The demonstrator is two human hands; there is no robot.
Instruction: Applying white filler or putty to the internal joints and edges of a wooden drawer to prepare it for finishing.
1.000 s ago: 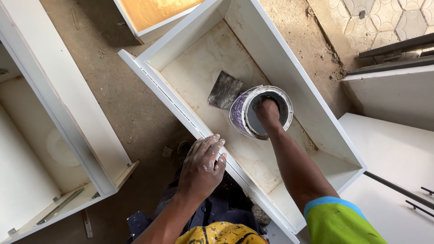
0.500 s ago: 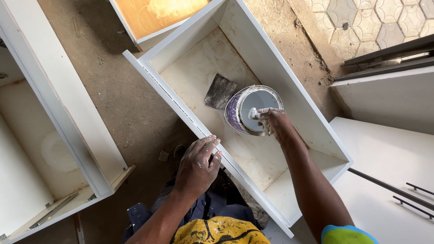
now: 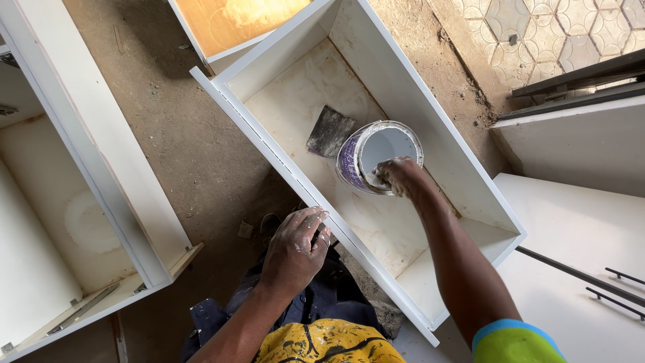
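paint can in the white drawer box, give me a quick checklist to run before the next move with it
1. Paint can steady: not ok, it is tilted on the drawer floor, held only at the rim.
2. Right hand grip on the can: ok, fingers are hooked over the near rim.
3. Left hand bracing the drawer box: ok, it rests by the near side wall.
4. Putty knife out of the way: cannot tell, it lies right beside the can and may touch it.
5. Contents safe from spilling: cannot tell, the inside looks white but the level is unclear.
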